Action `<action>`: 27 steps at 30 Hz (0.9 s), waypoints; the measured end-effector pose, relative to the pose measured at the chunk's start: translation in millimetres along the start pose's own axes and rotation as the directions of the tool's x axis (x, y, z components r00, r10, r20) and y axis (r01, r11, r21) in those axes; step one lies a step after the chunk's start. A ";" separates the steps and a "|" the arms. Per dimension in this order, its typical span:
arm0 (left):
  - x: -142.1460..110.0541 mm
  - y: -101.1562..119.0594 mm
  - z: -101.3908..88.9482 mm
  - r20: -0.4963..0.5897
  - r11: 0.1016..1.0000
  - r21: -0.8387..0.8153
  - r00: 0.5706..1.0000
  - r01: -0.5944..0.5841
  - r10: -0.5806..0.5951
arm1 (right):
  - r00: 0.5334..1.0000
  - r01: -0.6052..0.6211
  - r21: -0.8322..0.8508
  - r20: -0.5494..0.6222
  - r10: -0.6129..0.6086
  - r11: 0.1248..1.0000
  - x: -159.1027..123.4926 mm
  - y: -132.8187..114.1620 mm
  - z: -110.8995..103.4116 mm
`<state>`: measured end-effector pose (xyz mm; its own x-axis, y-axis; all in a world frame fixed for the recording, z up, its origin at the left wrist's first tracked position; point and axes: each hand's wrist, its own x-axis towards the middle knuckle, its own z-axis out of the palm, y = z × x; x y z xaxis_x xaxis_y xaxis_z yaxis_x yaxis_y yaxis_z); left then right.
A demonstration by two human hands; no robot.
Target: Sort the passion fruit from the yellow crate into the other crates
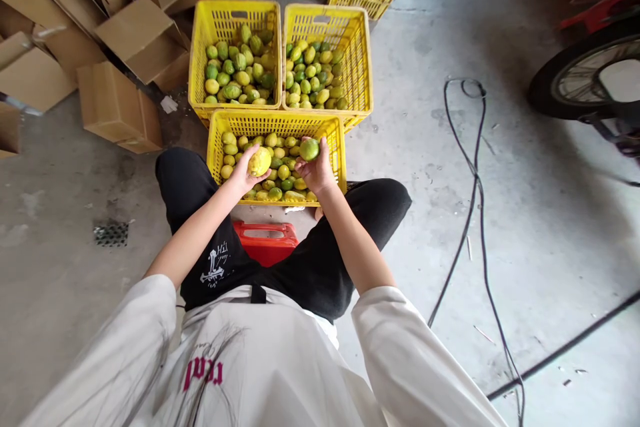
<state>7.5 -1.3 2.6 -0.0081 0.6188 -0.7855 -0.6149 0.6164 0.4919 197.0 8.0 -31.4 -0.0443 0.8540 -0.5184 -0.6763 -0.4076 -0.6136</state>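
Left hand [242, 173]: fingers clamped on a yellow fruit [259, 162] above the near crate [340, 157]
Right hand [321, 172]: fingers around a green fruit [309, 149], toward that crate's right edge
Rear crates [238, 107]: along its far edge

This looks like a storeroom or packing space: a bare, littered concrete floor [415, 113], heaped open cardboard boxes [111, 103], yellow crates [361, 60] of fruit [241, 61], a trailing cable [479, 180] and a parked vehicle's spoked wheel [553, 75].

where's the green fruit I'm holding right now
In the head view, the green fruit is in your right hand, over the nearest yellow crate's right side.
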 end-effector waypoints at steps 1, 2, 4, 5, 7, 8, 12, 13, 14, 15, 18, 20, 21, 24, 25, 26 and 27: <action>0.0 -0.2 0.2 -0.003 1.000 -0.012 1.000 -0.003 0.003 | 1.000 -0.012 0.026 -0.001 0.012 1.000 -1.4 -1.9 1.0; 0.7 -0.7 0.2 -0.010 1.000 -0.023 1.000 -0.007 0.007 | 1.000 -0.023 0.054 -0.007 0.024 0.998 -2.8 -3.6 1.7; 3.4 -1.5 -0.4 -0.037 0.999 -0.045 0.999 -0.024 0.023 | 0.999 -0.038 0.111 -0.028 0.041 0.993 -5.4 -6.3 2.3; 5.0 -1.6 -0.8 -0.059 0.998 -0.059 0.998 -0.036 0.032 | 0.998 -0.040 0.133 -0.040 0.046 0.990 -6.2 -7.1 2.2; 7.4 -0.5 -1.9 -0.098 0.993 -0.100 0.994 -0.065 0.055 | 0.997 -0.038 0.160 -0.058 0.048 0.986 -7.0 -7.8 1.7; 8.0 0.8 -2.4 -0.111 0.989 -0.129 0.992 -0.078 0.063 | 0.997 -0.034 0.165 -0.066 0.046 0.986 -7.0 -7.8 1.3; 8.2 6.3 -3.2 -0.090 0.968 -0.224 0.991 -0.114 0.096 | 0.997 -0.017 0.142 -0.078 0.028 0.990 -5.8 -6.6 -1.0; 8.4 7.0 -3.4 -0.076 0.966 -0.227 0.991 -0.124 0.110 | 0.997 -0.013 0.128 -0.074 0.022 0.992 -5.3 -6.3 -2.0; 8.9 7.2 -3.5 -0.058 0.966 -0.218 0.990 -0.137 0.128 | 0.998 -0.009 0.113 -0.068 0.017 0.994 -4.6 -6.1 -3.1; 9.5 7.0 -3.8 -0.040 0.968 -0.200 0.989 -0.150 0.144 | 0.998 -0.005 0.100 -0.063 0.011 0.995 -3.7 -5.9 -4.5; 11.0 4.8 -4.9 -0.005 0.983 -0.100 0.988 -0.154 0.154 | 0.996 -0.009 0.074 -0.089 0.015 0.997 0.1 -4.7 -8.6; 11.1 3.1 -5.4 0.003 0.991 -0.026 0.992 -0.128 0.128 | 0.990 -0.032 0.046 -0.133 0.038 0.998 3.2 -3.0 -10.6; 11.0 2.4 -5.3 0.000 0.994 0.004 0.994 -0.108 0.108 | 0.986 -0.045 0.031 -0.158 0.050 0.999 4.6 -1.9 -11.2; 11.0 0.6 -4.1 -0.019 0.998 0.049 0.999 -0.049 0.050 | 0.977 -0.077 -0.001 -0.201 0.076 0.997 6.1 0.8 -11.2; 11.2 0.3 -3.5 -0.020 0.998 0.050 0.999 -0.035 0.036 | 0.977 -0.086 -0.005 -0.194 0.083 0.996 5.7 1.1 -10.5; 11.4 0.4 -3.0 -0.013 0.999 0.045 0.999 -0.030 0.031 | 0.980 -0.095 -0.006 -0.179 0.092 0.995 4.8 1.0 -9.4; 11.4 0.9 -2.5 0.008 0.999 0.034 0.999 -0.035 0.035 | 0.982 -0.104 -0.004 -0.160 0.102 0.995 3.7 0.5 -8.0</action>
<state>4.9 5.1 -6.8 -0.0227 0.6437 -0.7649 -0.5869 0.6108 0.5315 202.4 8.4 -38.4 0.0053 0.7451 -0.6669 -0.6651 -0.4954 -0.5588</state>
